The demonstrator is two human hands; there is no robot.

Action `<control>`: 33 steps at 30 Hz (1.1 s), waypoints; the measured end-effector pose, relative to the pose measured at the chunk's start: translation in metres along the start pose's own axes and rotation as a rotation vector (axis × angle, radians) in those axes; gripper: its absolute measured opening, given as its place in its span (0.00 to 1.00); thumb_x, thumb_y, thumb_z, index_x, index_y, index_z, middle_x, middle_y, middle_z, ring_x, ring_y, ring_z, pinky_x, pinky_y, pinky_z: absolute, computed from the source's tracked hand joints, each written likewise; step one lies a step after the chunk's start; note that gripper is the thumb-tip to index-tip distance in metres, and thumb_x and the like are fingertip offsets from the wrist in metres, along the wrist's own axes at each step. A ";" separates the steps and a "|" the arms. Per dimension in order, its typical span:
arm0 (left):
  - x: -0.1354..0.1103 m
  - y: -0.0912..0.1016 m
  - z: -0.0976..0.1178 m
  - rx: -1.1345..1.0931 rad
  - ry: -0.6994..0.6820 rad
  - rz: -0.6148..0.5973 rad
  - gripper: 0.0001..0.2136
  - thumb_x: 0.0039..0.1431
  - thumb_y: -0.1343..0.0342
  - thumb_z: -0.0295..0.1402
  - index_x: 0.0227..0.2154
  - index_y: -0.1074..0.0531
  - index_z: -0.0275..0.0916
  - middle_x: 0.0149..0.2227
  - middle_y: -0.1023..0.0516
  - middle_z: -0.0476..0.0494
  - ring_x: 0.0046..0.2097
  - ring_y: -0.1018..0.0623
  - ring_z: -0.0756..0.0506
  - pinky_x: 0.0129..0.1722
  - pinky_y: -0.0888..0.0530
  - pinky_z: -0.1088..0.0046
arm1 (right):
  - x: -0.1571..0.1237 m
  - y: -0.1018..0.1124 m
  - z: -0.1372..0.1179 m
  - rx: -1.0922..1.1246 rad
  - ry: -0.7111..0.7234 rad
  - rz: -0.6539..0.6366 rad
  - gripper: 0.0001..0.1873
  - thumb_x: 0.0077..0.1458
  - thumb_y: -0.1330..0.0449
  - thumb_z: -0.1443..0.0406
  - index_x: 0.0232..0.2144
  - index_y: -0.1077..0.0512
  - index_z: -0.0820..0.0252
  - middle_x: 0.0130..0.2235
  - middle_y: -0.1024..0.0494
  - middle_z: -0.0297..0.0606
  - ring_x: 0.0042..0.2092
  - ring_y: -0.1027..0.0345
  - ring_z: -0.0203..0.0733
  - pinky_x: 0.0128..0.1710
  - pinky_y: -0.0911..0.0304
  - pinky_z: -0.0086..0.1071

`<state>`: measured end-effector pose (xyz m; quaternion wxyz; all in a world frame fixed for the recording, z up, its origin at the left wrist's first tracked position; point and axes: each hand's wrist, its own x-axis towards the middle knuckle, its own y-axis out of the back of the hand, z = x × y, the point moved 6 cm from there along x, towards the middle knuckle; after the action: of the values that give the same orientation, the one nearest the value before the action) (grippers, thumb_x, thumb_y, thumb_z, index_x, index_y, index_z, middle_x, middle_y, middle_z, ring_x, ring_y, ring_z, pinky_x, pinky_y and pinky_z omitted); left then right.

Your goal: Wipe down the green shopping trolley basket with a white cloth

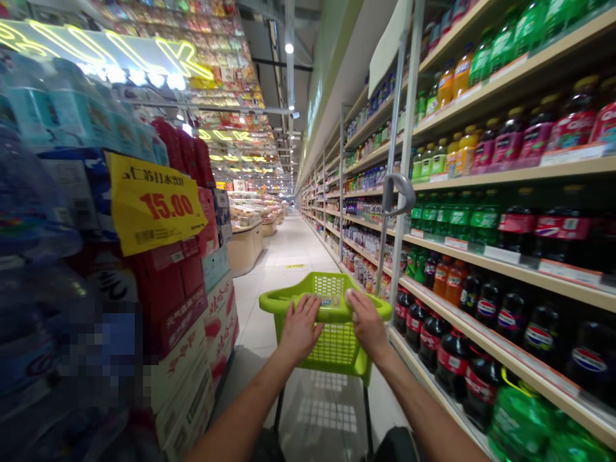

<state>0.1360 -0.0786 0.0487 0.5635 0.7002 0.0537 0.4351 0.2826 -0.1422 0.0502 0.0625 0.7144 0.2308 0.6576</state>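
A lime-green plastic shopping cart (332, 346) with a lattice basket on dark legs stands right in front of me. My left hand (301, 328) lies over the left part of its handle (333, 316), fingers across the top and thumb lower down. On the right part of the same handle, my right hand (368, 322) is closed, its fingers curled over the bar. Something small and white shows by the right fingertips; I cannot make out what it is. Between the hands, a pale label is set into the handle.
Shelves of bottled drinks (486, 301) run along the right, with a grey pole and ring (398, 194) in front. Stacked drink cartons (180, 378) and a yellow price sign (156, 204) stand close on the left. A tiled aisle (293, 247) stretches ahead past round display counters (246, 249).
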 end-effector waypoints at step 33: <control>-0.005 0.022 -0.011 -0.226 0.020 0.229 0.18 0.51 0.53 0.25 0.47 0.37 0.38 0.53 0.35 0.38 0.54 0.36 0.42 0.53 0.39 0.56 | 0.005 -0.004 0.000 -0.028 -0.129 -0.244 0.22 0.57 0.56 0.62 0.52 0.39 0.61 0.39 0.24 0.41 0.40 0.33 0.44 0.43 0.44 0.37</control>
<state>0.1165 -0.0811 0.0637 0.5851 0.6293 -0.0700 0.5067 0.2814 -0.1369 0.0534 0.1666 0.7208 0.3026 0.6010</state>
